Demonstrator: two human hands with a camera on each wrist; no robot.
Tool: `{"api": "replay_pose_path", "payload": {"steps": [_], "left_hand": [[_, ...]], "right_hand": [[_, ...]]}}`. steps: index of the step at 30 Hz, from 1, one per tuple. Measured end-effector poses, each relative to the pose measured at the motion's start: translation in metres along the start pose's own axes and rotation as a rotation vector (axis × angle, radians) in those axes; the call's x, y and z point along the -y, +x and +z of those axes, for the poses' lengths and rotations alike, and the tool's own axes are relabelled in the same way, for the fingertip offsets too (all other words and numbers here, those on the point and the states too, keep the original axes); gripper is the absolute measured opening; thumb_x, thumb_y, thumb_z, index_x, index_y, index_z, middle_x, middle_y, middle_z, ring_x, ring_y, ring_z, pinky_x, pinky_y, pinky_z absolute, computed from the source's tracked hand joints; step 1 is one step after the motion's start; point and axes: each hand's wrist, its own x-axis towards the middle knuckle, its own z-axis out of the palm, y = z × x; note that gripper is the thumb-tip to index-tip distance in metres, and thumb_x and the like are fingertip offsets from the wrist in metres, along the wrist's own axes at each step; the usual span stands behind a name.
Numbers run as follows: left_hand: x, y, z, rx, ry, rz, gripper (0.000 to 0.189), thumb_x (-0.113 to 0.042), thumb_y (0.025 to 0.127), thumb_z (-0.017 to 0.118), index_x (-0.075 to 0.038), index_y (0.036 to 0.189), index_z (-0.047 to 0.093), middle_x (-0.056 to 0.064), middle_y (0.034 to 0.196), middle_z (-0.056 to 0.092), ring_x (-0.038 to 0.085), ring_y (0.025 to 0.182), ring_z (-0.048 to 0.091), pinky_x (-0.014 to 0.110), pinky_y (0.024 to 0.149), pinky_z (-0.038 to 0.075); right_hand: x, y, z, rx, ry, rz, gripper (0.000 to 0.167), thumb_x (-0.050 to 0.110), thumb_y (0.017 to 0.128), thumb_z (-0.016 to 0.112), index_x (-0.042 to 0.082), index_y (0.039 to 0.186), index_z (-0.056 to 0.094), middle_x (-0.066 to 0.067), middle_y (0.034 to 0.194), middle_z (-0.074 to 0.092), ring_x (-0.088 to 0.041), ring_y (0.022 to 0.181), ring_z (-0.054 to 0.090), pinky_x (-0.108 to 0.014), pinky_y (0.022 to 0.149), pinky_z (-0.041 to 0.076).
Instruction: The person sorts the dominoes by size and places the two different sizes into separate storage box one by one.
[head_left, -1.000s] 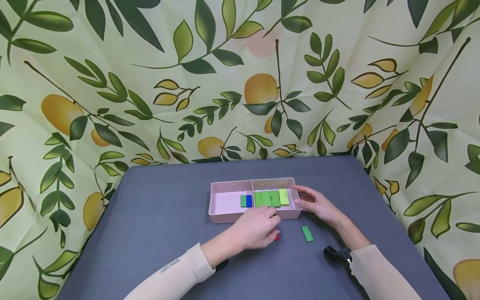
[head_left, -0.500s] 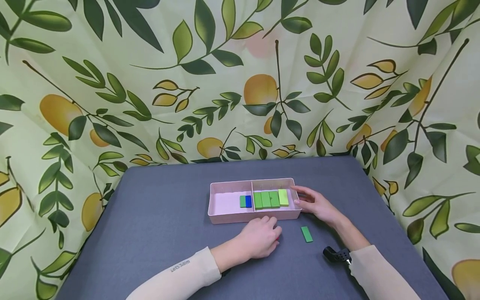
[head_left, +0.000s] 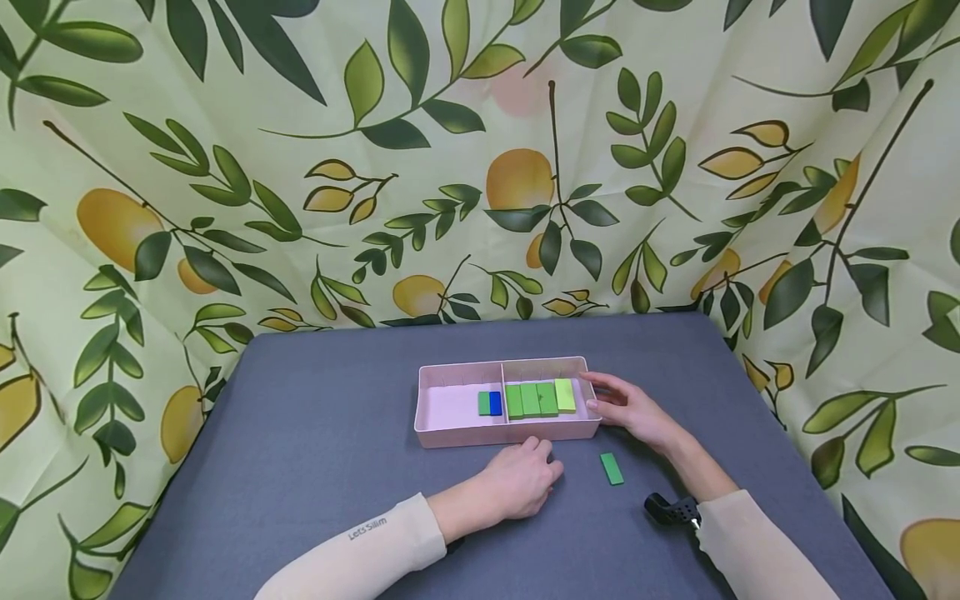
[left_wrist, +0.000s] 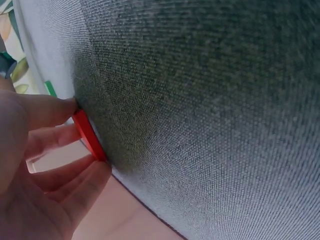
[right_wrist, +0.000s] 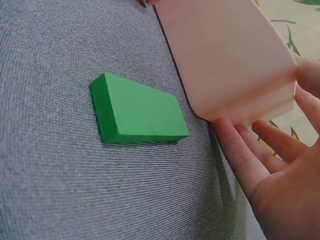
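In the left wrist view a red block (left_wrist: 90, 136) is pinched between the thumb and fingers of my left hand (head_left: 517, 482), close over the cloth. From the head view the hand's back hides it, just in front of the pink box (head_left: 459, 435). My right hand (head_left: 637, 414) rests against the box's right end with its fingers extended, fingertips at the wall and rim. Near that hand, a green block (right_wrist: 142, 110) lies flat on the cloth. Inside the box, a divider (head_left: 504, 392) separates a small green block (head_left: 483, 404) and a blue block (head_left: 495, 403) from several light green blocks (head_left: 531, 400).
A grey-blue cloth (head_left: 322, 425) covers the table. Behind it hangs a curtain (head_left: 450, 167) printed with leaves and fruit. A dark wrist strap (head_left: 673, 508) sits at the right sleeve.
My left hand has drawn back slightly from the box toward the front, taking the red block with it. My right hand has stayed at the box's end.
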Motion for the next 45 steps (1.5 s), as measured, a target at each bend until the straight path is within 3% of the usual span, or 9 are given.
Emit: {"api": "replay_pose_path", "payload": {"steps": [8,17,29,45], "left_hand": [[0.005,-0.002,-0.001,0.002,-0.070,0.002,0.029,-0.027,0.093,0.072,-0.018,0.121,0.073,0.001,0.107,0.064,0.013,0.094,0.055,0.024,0.078,0.051],[0.010,-0.005,-0.007,-0.069,-0.059,0.059,0.029,-0.028,0.086,0.073,-0.018,0.113,0.074,-0.001,0.097,0.061,0.012,0.084,0.050,0.022,0.073,0.046],[0.012,-0.017,-0.022,-0.110,-0.068,0.106,0.027,-0.031,0.083,0.075,-0.018,0.106,0.072,-0.004,0.091,0.056,0.011,0.081,0.047,0.022,0.074,0.044],[0.022,-0.030,-0.040,-0.176,-0.063,0.134,0.021,-0.027,0.082,0.076,-0.017,0.101,0.072,-0.006,0.089,0.056,0.010,0.083,0.048,0.020,0.073,0.042]], "right_hand": [[-0.001,0.000,0.000,0.005,0.000,-0.001,0.061,0.027,0.101,0.065,0.011,0.155,0.041,-0.023,0.157,0.034,-0.041,0.131,0.046,-0.033,0.094,0.052],[0.001,-0.001,0.000,-0.002,0.003,0.003,0.062,0.028,0.101,0.065,0.010,0.155,0.041,-0.023,0.157,0.034,-0.042,0.132,0.046,-0.033,0.095,0.052],[0.002,-0.002,0.001,-0.010,-0.010,0.012,0.062,0.030,0.101,0.065,0.011,0.155,0.041,-0.024,0.159,0.031,-0.047,0.137,0.042,-0.050,0.100,0.050],[0.000,-0.001,0.000,-0.008,-0.006,-0.004,0.061,0.027,0.101,0.065,0.010,0.155,0.041,-0.023,0.156,0.036,-0.040,0.127,0.049,-0.036,0.094,0.053]]}}
